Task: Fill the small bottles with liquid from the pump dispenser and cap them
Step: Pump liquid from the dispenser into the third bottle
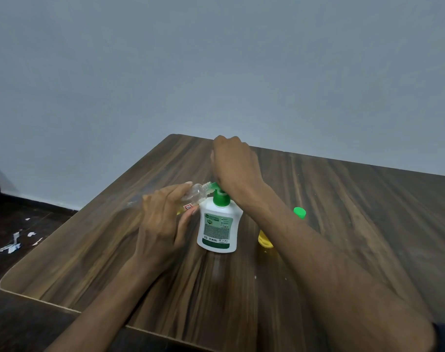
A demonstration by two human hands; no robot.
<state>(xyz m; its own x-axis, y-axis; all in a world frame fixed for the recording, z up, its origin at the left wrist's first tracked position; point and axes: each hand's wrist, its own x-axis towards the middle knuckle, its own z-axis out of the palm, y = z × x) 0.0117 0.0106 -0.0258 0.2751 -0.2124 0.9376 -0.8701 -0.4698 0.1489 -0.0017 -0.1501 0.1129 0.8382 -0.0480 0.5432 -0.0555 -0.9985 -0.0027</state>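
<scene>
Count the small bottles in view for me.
2. One small clear bottle is tilted in the left hand, its mouth at the pump dispenser spout; one green-capped bottle stands behind the right forearm, mostly hidden.

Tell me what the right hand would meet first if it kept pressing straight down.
The right hand sits over the green pump head of the white dispenser, so it would meet that first. Contact looks likely, though the hand hides the exact touch point.
</scene>
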